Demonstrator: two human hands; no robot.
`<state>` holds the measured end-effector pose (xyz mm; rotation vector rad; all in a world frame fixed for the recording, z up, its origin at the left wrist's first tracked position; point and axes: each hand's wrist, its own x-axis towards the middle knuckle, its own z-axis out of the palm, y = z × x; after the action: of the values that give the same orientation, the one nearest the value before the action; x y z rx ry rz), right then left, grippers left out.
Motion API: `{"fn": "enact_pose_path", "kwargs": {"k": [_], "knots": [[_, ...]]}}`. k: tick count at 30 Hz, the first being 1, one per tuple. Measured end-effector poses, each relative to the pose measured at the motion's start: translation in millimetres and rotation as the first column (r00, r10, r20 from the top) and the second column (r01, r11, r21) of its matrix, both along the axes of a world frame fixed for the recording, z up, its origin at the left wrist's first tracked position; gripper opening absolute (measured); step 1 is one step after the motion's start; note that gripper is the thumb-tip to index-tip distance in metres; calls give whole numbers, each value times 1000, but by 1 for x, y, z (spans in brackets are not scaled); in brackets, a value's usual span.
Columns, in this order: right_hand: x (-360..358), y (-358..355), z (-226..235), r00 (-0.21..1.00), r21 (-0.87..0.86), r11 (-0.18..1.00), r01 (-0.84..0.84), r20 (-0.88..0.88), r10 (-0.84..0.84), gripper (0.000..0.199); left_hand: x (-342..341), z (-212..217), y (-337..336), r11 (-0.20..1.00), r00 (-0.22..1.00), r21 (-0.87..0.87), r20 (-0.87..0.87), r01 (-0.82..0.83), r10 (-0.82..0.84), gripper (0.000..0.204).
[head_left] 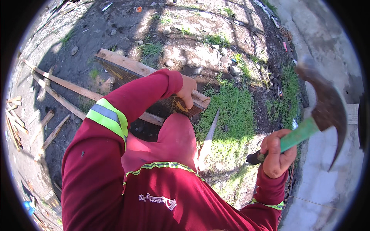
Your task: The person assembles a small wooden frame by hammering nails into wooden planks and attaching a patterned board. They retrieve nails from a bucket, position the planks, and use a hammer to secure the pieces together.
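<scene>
Maroon cloth of the shirt (158,192) fills the space closest to the camera, on the person's side of the wooden panel (127,64), with its left sleeve (92,165) reaching across the panel and hiding its middle. The panel has a pale, plank-like upper edge over a darker face, and slants down toward its right end. There the left hand (187,91) grips it, curled over the edge just short of the end. The panel's lower side lies at the person's knee (175,129); whether the two touch, I cannot tell. Well apart from the panel, off to its right and nearer the body, the right hand (278,153) is closed around the green handle of a claw hammer (325,104). The blurred head is farther right of the panel than the hand, its claw curving downward. Long wooden strips (63,81) lie left of the panel, and shorter wood pieces (52,138) farther left. Grass (233,109) grows just right of it, with pale concrete (320,188) well beyond.
</scene>
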<state>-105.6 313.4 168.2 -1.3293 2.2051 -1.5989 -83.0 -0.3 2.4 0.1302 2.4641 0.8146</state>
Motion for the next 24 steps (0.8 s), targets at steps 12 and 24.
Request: {"fn": "enact_pose_path", "kwargs": {"k": [12,24], "knots": [[-6,16,-62,976,453,889,63,158,-149,16,-3,-1,-5,1000,1000,-1,-26,-7,7,52],[22,-12,-48,996,616,783,-87,25,91,9,-4,-4,-1,999,999,22,-23,-46,47,51]]}}
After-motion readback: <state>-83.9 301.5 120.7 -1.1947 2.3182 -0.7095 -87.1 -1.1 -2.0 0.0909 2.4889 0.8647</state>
